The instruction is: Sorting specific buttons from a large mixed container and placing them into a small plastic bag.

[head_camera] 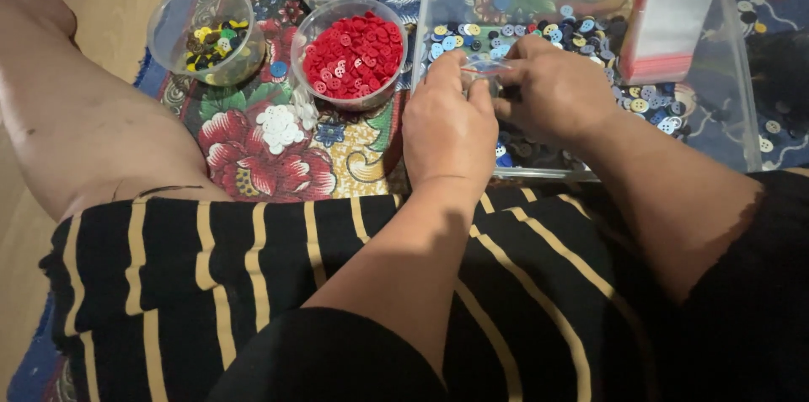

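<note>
Floral carpet underneath, both hands meet over the clear plastic tray [742, 107], left hand [448, 128] and right hand [552, 90] pinching a small clear bag [484, 70] between them.

Small clear plastic bag [484, 72]: transparent, glossy, crumpled, pinched between the fingertips of both hands; held just above the near-left part of the clear rectangular tub [742, 107]; contents of the bag cannot be made out; tub: shallow, transparent, rounded corners, resting on the floral mat; mixed buttons [649, 103] spread thinly over its floor, mostly blue, white, black, a few yellow, lying flat and loose; denser along the far side and right of the hands.
</note>
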